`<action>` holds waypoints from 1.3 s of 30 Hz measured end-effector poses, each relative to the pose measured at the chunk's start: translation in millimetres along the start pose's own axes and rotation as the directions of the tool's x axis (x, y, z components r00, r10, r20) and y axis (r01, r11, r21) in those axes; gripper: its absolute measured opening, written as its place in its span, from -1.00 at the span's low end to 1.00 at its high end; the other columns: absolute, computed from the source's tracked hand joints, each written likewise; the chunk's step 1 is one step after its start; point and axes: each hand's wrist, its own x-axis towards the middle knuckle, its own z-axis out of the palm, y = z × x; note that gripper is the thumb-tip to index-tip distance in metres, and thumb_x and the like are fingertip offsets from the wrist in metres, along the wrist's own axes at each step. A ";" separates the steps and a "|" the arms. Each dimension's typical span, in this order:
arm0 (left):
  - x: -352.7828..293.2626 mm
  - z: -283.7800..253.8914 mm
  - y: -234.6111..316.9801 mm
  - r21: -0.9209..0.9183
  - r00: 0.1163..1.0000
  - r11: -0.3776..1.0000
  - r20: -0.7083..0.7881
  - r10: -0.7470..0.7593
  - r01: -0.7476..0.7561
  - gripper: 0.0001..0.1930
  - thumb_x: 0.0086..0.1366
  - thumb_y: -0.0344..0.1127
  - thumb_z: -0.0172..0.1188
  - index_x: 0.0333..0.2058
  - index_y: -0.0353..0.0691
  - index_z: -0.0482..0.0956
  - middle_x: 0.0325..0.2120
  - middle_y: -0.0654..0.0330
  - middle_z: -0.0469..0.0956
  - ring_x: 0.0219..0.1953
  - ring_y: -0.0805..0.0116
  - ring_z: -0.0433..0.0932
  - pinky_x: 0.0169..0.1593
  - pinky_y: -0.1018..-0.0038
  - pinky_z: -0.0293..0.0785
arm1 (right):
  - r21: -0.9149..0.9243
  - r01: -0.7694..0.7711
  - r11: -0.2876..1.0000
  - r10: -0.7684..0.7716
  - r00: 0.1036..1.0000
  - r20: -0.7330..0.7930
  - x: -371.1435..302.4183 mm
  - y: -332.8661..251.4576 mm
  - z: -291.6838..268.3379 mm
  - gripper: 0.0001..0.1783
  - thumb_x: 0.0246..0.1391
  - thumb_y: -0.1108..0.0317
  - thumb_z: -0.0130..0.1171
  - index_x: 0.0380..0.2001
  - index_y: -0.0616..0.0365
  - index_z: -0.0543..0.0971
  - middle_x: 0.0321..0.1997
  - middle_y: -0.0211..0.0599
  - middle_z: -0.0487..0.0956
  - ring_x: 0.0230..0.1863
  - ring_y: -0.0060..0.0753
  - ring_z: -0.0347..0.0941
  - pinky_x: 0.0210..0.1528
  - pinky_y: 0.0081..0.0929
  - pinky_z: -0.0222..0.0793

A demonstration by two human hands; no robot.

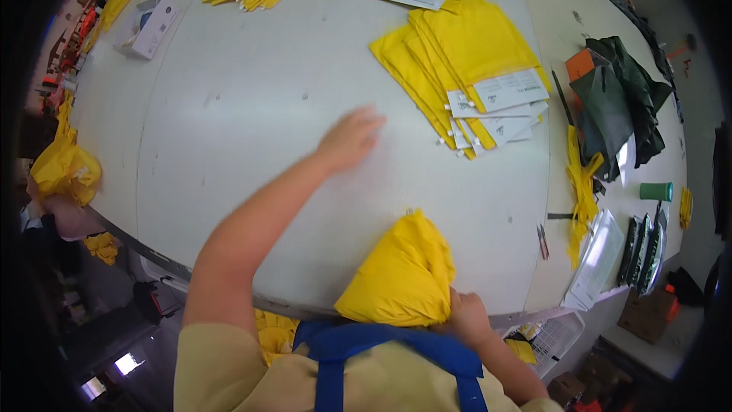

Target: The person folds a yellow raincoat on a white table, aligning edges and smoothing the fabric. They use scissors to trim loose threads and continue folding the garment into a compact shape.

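Hands and work, left to right. The left hand [351, 139] is over the pale worktable [229, 137], fingers extended and blurred, with nothing seen in its grasp. The yellow fabric bundle [404, 271] rests at the near table edge against the blue apron [366, 336], gathered toward a narrow top. The right hand [467, 314] touches its lower right side; fabric hides the fingers, so how far they are closed cannot be told.

In this inspector's judgement, the bundle calls for steady support on its right while the other hand works alone, as it lies close to the edge and could slip off. The folds are best smoothed from the base upward, clear of the snips [542, 243].

Containers, left to right. A white carton [158, 27] shows a dark, bluish item through its opening; kind not determinable. The labelled yellow pouches [492, 42] lie flat and overlapping; contents, if any, cannot be seen. Below the table edge, a white crate [566, 333] has yellow cloth [522, 351] beside or inside it, which cannot be settled.
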 end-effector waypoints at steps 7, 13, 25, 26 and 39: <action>237.5 -43.7 -62.1 0.558 0.950 0.773 -0.117 -0.289 0.304 -0.53 0.26 -0.32 0.01 0.16 0.19 0.37 0.38 0.23 -0.20 0.38 0.06 -0.11 0.33 0.21 0.02 | 0.051 -0.125 0.991 0.128 0.990 -0.058 11.4 35.9 34.7 -0.47 -0.32 -0.02 0.34 -0.38 0.16 0.45 -0.57 -0.21 0.54 -0.50 -0.12 0.49 -0.35 -0.27 0.30; 316.8 -19.2 -97.5 0.691 0.968 0.687 -0.241 -0.073 0.224 -0.65 0.24 -0.24 0.09 0.03 0.05 0.44 0.29 0.31 0.07 0.35 0.22 0.00 0.31 0.09 0.02 | 0.164 -0.077 0.983 0.104 0.981 -0.163 6.3 64.8 72.2 -0.67 -0.18 0.14 0.19 -0.45 0.17 0.42 -0.62 -0.23 0.49 -0.48 -0.12 0.47 -0.27 -0.27 0.28; 144.3 -299.4 27.2 -0.264 0.934 0.942 -0.339 0.111 -0.208 -0.55 0.16 -0.52 0.23 -0.06 -0.07 0.21 -0.33 0.24 0.56 -0.27 0.53 0.53 -0.18 0.59 0.45 | 0.158 -0.155 0.975 0.166 0.984 -0.061 21.4 17.8 3.3 -0.35 -0.41 -0.02 0.40 -0.31 0.21 0.43 -0.55 -0.11 0.55 -0.45 -0.06 0.50 -0.32 -0.21 0.30; 121.4 -315.5 33.9 -0.402 0.950 0.892 -0.301 0.086 -0.208 -0.54 0.16 -0.52 0.22 -0.06 -0.08 0.20 -0.31 0.20 0.56 -0.26 0.50 0.54 -0.17 0.57 0.46 | 0.150 -0.140 0.979 0.153 0.985 -0.076 21.5 16.5 2.6 -0.32 -0.42 -0.02 0.41 -0.28 0.22 0.42 -0.54 -0.10 0.55 -0.45 -0.04 0.50 -0.32 -0.21 0.30; -62.2 -368.0 101.4 -0.223 0.978 0.971 -0.203 0.040 -0.086 -0.66 0.21 -0.50 0.09 -0.01 -0.22 0.38 -0.23 0.16 0.50 -0.23 0.47 0.49 -0.12 0.53 0.43 | 0.217 -0.166 0.962 0.195 0.973 -0.122 10.0 3.6 15.0 -0.24 -0.40 0.05 0.38 -0.09 0.22 0.37 -0.37 0.05 0.59 -0.30 0.13 0.51 -0.20 -0.13 0.42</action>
